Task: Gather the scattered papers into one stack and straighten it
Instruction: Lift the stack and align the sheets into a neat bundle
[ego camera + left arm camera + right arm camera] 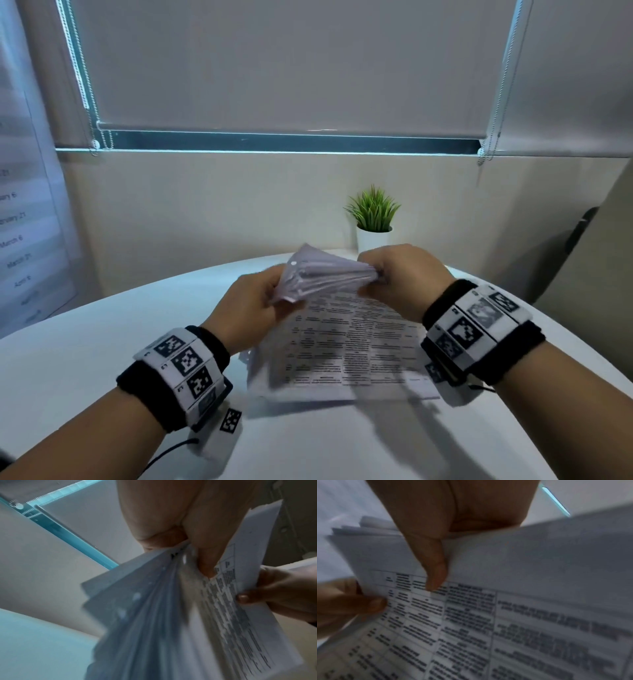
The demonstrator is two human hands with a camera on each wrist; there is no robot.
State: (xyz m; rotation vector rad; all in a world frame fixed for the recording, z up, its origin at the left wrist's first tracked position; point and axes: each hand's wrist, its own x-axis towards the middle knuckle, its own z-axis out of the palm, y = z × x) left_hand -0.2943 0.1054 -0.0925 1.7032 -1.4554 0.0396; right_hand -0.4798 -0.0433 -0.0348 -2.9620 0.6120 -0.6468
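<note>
Both hands hold one stack of printed papers (346, 346) over the white round table (85, 370). The sheets carry tables of text, and the stack's far edge is fanned and uneven (322, 274). My left hand (253, 308) grips the far left corner, thumb on the top sheet. My right hand (397, 277) pinches the far right part of that edge. In the left wrist view the papers (154, 622) splay out below the left hand (197, 555). In the right wrist view the right hand's thumb (435, 568) presses on the printed top sheet (505, 615).
A small green plant in a white pot (373, 226) stands at the table's far edge, just behind the hands. A window with a lowered blind (291, 68) fills the wall beyond. A calendar sheet (17, 222) hangs at the left.
</note>
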